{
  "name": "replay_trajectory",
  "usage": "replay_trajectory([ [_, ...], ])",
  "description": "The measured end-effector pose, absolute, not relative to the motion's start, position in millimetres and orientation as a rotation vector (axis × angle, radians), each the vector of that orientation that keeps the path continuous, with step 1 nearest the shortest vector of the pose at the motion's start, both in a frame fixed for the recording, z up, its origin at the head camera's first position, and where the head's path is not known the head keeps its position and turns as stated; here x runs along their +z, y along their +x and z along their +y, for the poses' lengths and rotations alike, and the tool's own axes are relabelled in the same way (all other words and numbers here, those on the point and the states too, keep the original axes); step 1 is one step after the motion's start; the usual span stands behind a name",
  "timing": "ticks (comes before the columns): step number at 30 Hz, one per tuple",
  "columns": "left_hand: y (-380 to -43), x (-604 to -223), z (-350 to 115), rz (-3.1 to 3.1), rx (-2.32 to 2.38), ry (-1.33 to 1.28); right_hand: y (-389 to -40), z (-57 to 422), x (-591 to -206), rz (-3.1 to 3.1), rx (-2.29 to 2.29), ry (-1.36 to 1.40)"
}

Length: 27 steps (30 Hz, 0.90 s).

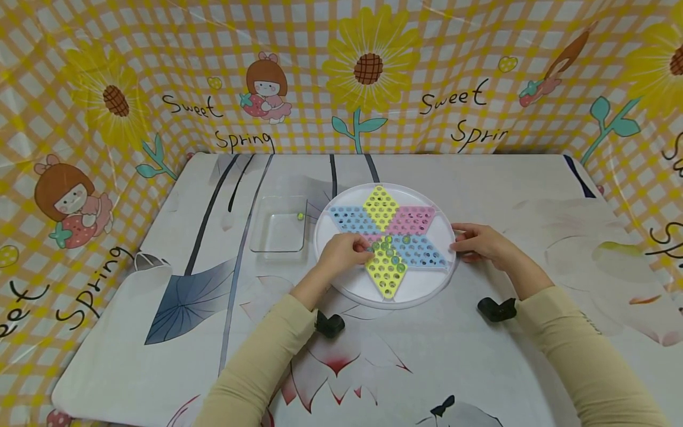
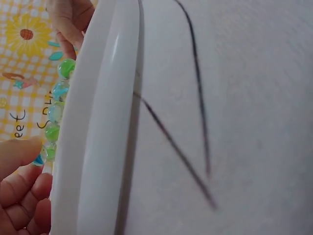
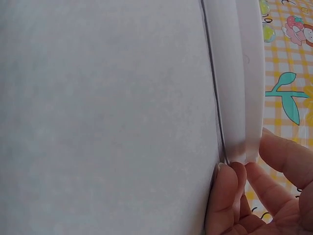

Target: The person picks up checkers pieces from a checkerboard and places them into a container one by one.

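A round white Chinese checkers board (image 1: 427,286) has a star of yellow, blue and pink holed sections. Over its left side, my left hand (image 1: 344,252) pinches a blue-and-clear marble (image 2: 37,159) between thumb and fingers. Several green and blue glass marbles (image 1: 401,268) sit in holes around the centre and the near yellow point. At the board's right edge, my right hand (image 1: 480,244) grips the rim (image 3: 252,98) with thumb and fingers. Part of the left pink section lies hidden behind my left hand.
Left of the board stands a clear square box (image 1: 256,237) holding a yellow-green marble (image 1: 300,216) at its right side. The table (image 1: 160,379) has a printed white cover. A checked, sunflower-patterned cloth (image 1: 299,35) hangs behind and at the sides.
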<state>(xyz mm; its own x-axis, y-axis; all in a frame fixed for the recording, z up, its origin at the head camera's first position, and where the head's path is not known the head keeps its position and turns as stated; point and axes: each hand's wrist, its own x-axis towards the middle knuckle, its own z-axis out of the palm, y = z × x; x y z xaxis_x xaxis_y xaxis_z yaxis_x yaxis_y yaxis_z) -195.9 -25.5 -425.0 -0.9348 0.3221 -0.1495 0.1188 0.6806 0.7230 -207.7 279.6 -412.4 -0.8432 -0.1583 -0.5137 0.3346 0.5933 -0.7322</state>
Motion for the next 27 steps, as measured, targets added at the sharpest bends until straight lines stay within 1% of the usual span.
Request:
replay_trajectory([
  [27, -200, -399, -51, 2.689, 1.350, 0.374, -208, 279, -412, 2.287, -1.193, 0.153],
])
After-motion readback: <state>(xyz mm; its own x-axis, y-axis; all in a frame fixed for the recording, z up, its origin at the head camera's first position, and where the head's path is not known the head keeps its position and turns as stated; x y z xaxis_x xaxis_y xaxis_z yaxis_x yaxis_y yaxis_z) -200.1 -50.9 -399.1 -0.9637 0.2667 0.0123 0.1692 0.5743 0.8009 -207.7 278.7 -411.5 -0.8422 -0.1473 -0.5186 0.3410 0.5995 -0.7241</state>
